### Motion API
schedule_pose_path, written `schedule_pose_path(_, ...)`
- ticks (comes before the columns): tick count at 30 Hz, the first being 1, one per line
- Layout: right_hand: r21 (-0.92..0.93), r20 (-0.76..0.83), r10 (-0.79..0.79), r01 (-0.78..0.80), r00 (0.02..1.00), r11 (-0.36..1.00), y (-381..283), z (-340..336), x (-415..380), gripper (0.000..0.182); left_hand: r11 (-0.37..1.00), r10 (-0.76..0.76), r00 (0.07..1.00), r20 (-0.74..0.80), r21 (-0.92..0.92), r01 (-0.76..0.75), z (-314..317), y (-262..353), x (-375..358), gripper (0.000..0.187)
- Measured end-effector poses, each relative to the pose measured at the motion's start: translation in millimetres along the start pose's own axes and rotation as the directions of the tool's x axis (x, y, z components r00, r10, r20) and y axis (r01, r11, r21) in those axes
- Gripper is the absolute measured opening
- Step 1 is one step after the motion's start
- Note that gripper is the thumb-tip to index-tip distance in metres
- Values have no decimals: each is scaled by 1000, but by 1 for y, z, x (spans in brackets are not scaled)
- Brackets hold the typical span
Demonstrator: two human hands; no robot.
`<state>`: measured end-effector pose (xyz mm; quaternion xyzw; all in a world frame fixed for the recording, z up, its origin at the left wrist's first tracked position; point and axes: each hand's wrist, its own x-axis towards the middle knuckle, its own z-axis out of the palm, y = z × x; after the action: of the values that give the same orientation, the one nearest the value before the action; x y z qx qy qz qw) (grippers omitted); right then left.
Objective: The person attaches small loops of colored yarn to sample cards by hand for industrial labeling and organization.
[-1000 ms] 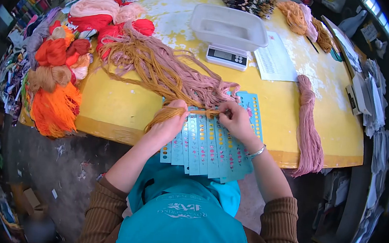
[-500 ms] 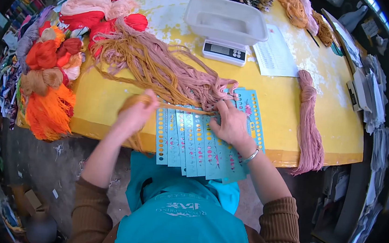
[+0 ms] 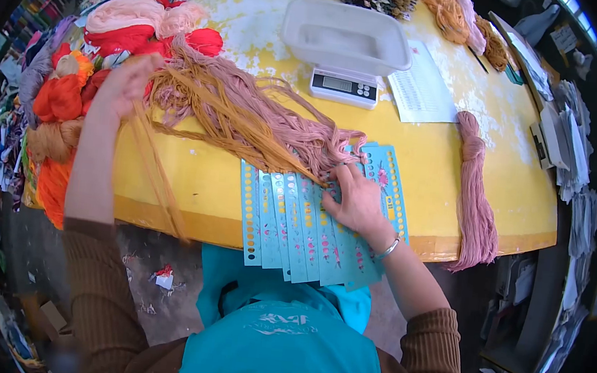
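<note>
My left hand (image 3: 127, 87), smeared by motion, is raised at the left over the table. Golden-brown embroidery thread (image 3: 158, 173) trails from it down past the table's front edge. My right hand (image 3: 356, 201) is closed at the top of a fan of blue-green punched thread cards (image 3: 294, 236), thumb and fingers pinching a card. Golden-brown strands (image 3: 246, 127) converge at its fingertips. Mauve-pink strands (image 3: 297, 125) lie beside these, and their ends reach the top of the cards. What exactly sits under the right fingertips is hidden.
A kitchen scale (image 3: 344, 86) with a clear plastic tub (image 3: 349, 37) stands behind, next to a printed sheet (image 3: 427, 84). A mauve skein (image 3: 469, 192) lies at right. Red, pink and orange skeins (image 3: 59, 99) are heaped at left. The cards overhang the table's front edge (image 3: 422, 245).
My left hand has swung up and left, away from the cards, and the golden-brown thread now hangs from it. My right hand stays at the cards.
</note>
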<state>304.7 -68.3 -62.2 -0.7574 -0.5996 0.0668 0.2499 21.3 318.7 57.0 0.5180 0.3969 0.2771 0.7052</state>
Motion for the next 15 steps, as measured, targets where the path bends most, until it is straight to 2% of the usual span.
schedule_pose_path(1,-2,-5,-3,3,1000,1000,0,0,-1,32,990,62,996,-64,-123,-69,-6,11,10,23)
schedule_pose_path(2,-2,-7,-2,2,1000,1000,0,0,1,32,962,-5,986,-169,-271,-42,-35,23,30,22)
schedule_pose_path(4,4,-6,-7,7,1000,1000,-1,0,0,32,975,-16,983,-183,-221,-26,-80,-2,52,23)
schedule_pose_path(5,3,-13,-10,10,1000,1000,-2,0,0,32,986,-31,980,-199,-169,-3,-81,-7,48,23)
schedule_pose_path(6,2,-22,-13,13,1000,1000,-3,-1,0,31,968,-78,984,-158,-249,37,-80,-21,42,25)
schedule_pose_path(8,0,-19,-11,11,1000,1000,-5,-2,0,31,941,-77,991,110,-320,109,-44,-36,5,30)
schedule_pose_path(10,-4,-14,-7,7,1000,1000,-5,-2,0,31,919,-29,974,224,-377,114,-1,-49,-40,35)
schedule_pose_path(12,23,-7,29,-29,1000,999,-5,0,0,31,912,-34,982,186,-396,107,52,-50,-88,41)
schedule_pose_path(14,83,-46,16,-12,999,996,-8,0,3,28,905,98,936,337,-422,57,80,-62,-121,43)
schedule_pose_path(15,144,-84,15,-3,996,990,-10,0,4,25,874,106,923,369,-478,91,95,-66,-136,44)
